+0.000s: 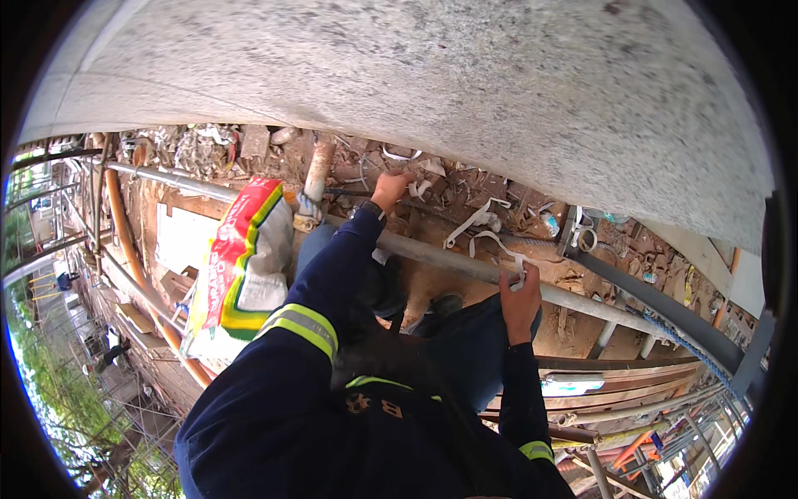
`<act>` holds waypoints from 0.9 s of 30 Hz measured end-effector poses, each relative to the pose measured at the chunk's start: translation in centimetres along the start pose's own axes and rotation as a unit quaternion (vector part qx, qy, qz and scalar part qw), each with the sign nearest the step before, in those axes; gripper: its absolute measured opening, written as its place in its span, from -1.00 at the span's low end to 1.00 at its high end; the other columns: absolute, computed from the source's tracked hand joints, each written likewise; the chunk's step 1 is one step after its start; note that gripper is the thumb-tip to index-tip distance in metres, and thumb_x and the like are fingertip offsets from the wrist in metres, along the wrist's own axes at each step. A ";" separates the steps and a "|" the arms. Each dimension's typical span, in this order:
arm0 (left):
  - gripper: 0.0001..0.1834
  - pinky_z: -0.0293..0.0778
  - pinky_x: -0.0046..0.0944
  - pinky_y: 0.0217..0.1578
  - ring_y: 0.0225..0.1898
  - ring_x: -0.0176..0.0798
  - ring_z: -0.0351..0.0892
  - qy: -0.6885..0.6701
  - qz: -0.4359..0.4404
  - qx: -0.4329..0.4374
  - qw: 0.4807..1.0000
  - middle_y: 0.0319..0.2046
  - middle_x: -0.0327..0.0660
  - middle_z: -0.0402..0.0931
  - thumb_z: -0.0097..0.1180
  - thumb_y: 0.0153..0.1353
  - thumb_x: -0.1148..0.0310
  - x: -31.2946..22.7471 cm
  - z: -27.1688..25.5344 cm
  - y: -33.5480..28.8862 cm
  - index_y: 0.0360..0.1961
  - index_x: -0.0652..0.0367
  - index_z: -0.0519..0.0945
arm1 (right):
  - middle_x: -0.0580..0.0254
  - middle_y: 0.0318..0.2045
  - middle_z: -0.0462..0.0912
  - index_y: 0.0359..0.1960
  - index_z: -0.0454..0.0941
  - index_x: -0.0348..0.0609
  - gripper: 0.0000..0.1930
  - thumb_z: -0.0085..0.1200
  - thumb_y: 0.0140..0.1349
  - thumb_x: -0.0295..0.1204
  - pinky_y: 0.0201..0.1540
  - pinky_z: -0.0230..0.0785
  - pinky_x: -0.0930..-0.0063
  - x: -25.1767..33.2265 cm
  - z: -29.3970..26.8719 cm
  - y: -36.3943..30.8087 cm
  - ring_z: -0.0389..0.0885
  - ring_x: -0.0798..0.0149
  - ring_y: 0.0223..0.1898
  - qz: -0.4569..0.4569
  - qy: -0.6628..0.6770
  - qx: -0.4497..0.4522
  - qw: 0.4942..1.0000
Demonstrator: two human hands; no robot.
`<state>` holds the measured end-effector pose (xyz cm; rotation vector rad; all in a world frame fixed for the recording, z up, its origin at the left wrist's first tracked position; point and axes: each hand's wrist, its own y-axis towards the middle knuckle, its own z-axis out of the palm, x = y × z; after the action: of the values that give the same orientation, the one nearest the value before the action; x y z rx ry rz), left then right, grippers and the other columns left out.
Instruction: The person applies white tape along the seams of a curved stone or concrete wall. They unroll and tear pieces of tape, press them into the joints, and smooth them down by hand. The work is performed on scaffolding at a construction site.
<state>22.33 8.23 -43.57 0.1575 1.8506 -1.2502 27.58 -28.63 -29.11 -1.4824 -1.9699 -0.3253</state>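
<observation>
My left hand (pixel 391 192) reaches out past the grey scaffold pipe (pixel 449 259), its fingers drawn together over the rubble. Just beyond its fingertips is a small white strip (pixel 419 189); whether the hand grips anything there is hidden. My right hand (pixel 520 303) is closed in a pinch above my right knee. Between its thumb and fingers is a white strap (pixel 519 268), a thin flexible band. Another piece of white strap (pixel 475 221) lies across the debris past the pipe, between my hands.
A red, yellow and white woven sack (pixel 246 264) stands left of me, beside a rusty upright pipe (pixel 318 170) bound at its joint. A speckled concrete wall (pixel 465 83) rises ahead. At right are a steel beam (pixel 657 308), blue rope (pixel 694 345) and wooden planks (pixel 632 382).
</observation>
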 end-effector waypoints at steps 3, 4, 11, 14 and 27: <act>-0.79 0.51 -0.24 -0.24 -0.32 -0.33 0.60 0.115 0.173 0.078 0.975 -0.38 -0.18 0.68 0.31 0.15 0.23 -6.8 -0.9 -8.4 -0.27 0.12 0.76 | 0.00 -0.32 0.61 -0.02 0.48 -0.19 -0.58 0.33 0.19 -0.28 -0.13 0.48 0.11 -0.2 -0.5 -0.5 0.65 -0.06 -0.24 -0.003 -0.003 0.005 1.000; -0.78 0.50 -0.24 -0.25 -0.35 -0.33 0.58 0.149 0.236 0.124 0.952 -0.41 -0.17 0.67 0.34 0.12 0.24 -8.1 -1.6 -10.0 -0.29 0.14 0.76 | -0.02 -0.32 0.61 -0.03 0.48 -0.19 -0.59 0.32 0.20 -0.27 -0.12 0.48 0.11 -0.6 0.0 0.0 0.65 -0.09 -0.22 -0.012 0.001 0.011 1.000; -0.72 0.56 -0.05 -0.23 -0.27 0.04 0.69 0.234 0.417 0.130 0.868 -0.34 -0.01 0.68 0.28 0.00 0.36 -15.9 -1.2 -30.9 -0.24 0.23 0.65 | 0.21 -0.31 0.63 0.07 0.43 -0.23 -0.63 0.24 0.33 -0.38 -0.26 0.45 0.50 -4.0 -1.1 3.8 0.59 0.34 -0.34 -0.066 0.283 -0.003 0.957; -0.74 0.53 0.02 -0.27 -0.28 0.15 0.66 0.254 0.462 0.126 0.840 -0.40 0.04 0.64 0.26 -0.02 0.39 -16.4 -2.3 -38.0 -0.26 0.23 0.62 | 0.23 -0.20 0.60 0.22 0.33 -0.19 -0.54 0.18 0.38 -0.31 -0.11 0.40 0.50 8.5 -7.1 2.1 0.56 0.40 -0.20 -0.118 0.366 0.119 0.915; -0.76 0.46 0.10 -0.36 -0.34 0.25 0.61 0.053 0.596 -0.017 0.801 -0.49 0.06 0.60 0.24 -0.02 0.44 -14.5 -7.2 -48.0 -0.30 0.25 0.55 | 0.31 0.02 0.45 0.41 0.14 -0.14 -0.32 0.18 0.36 -0.24 -0.08 0.36 0.57 26.2 -12.0 -8.1 0.45 0.47 -0.07 -0.183 0.431 0.393 0.791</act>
<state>1.43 -4.37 0.77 1.1850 1.3616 -0.2915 20.07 -17.83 -2.15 -0.2813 -1.3124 -0.2281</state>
